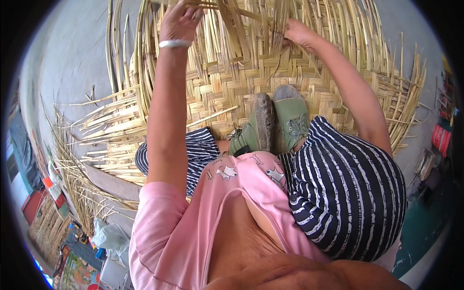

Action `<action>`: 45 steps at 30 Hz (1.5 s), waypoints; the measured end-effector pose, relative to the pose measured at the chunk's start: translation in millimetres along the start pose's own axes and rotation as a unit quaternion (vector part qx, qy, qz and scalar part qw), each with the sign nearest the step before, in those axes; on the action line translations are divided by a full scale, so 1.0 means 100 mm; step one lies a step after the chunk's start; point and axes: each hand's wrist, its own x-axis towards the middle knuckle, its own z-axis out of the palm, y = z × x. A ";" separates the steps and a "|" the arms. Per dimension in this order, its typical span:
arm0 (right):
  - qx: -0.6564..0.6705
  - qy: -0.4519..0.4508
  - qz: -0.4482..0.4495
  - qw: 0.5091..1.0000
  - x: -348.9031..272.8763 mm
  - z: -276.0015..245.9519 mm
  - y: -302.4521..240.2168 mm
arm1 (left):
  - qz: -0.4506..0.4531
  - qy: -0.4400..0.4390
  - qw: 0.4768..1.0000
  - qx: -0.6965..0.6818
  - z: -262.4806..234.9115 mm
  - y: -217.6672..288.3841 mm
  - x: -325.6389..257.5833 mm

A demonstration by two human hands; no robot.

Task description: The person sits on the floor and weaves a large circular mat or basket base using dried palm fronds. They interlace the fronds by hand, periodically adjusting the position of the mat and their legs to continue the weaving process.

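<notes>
Nearest the camera, at the lower middle of the frame, sit a pink top and striped trousers, and just beyond them a pair of green shoes (273, 124) planted on the woven bamboo mat (227, 82) that fills the middle of the picture.

Both forearms run up from there to the far edge of the weave. The left hand (180, 20), with a pale bangle (175, 43) on its wrist, is at the upper middle-left; its grip is curled closed around a few loose bamboo strips (251, 21) that arch across the top of the frame. The right hand (297, 33) is at the upper middle, a little nearer the body than the left — its grip is pinched shut on upright strips where they leave the woven part.

The strips in hand lie straight ahead of both grips, their long axis running away from the person, then bending over toward the left. The two hands stand near each other with a bunch of unwoven strips between them — the right one is closer to the finished weave.

Further out, splayed strip ends (96, 125) fan over the grey floor (72, 58) at the left.
</notes>
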 end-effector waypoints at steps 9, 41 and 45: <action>-0.316 -0.027 0.010 0.948 -0.18 -0.40 0.06 | 0.002 0.292 0.945 0.149 -0.42 -0.10 -0.94; -0.412 0.032 -0.120 0.902 0.09 -0.24 0.66 | -0.093 -0.132 0.471 0.867 0.03 -0.56 -0.47; -0.400 0.053 -0.131 0.906 0.10 -0.30 0.81 | -0.117 -0.123 0.515 0.840 0.05 -0.62 -0.38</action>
